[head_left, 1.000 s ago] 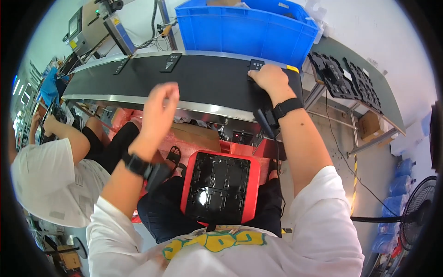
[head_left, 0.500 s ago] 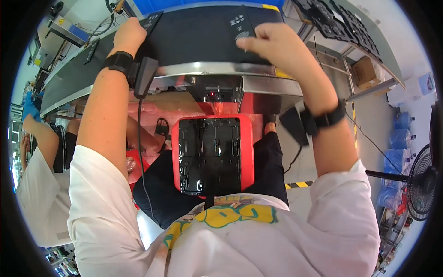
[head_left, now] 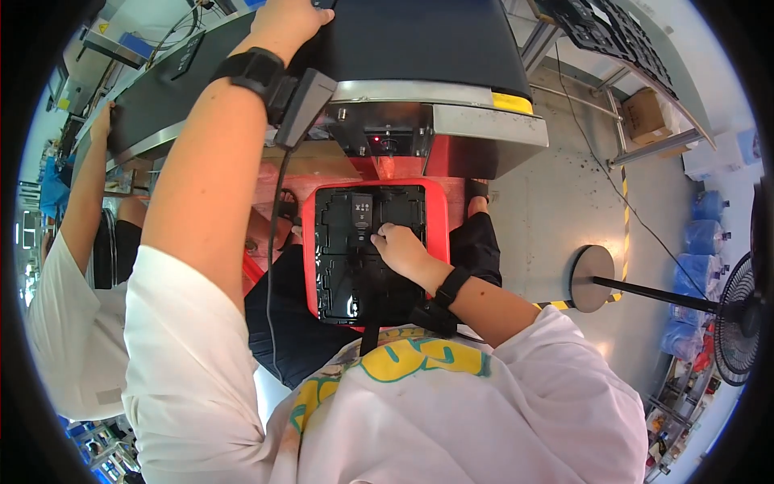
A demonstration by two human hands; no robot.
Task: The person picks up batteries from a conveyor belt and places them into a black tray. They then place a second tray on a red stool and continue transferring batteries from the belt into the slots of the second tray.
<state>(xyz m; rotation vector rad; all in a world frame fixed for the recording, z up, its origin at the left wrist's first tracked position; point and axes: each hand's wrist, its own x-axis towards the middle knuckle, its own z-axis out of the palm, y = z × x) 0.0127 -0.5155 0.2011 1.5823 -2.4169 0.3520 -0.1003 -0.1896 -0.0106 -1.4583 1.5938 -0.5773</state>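
Note:
A flat black battery with white print lies in the upper middle of a black moulded tray. My right hand is over the tray, its fingers curled and pinched at the battery's lower right edge. At the top of the view, my left hand reaches onto the black conveyor belt. Its fingers are closed, with the thumb pointing right, at another dark flat battery that the hand and picture edge mostly hide. Both wrists wear black bands with small dark devices; a cable hangs from the left one.
The tray rests on a red bin in front of the belt's metal edge. Farther left, another battery lies on the belt, near a co-worker's hand. A pedestal fan and a rack of black trays stand at the right.
My right hand has come down from the belt to the tray, where a battery now lies. My left hand has shifted up and right in view. The view has shifted too.

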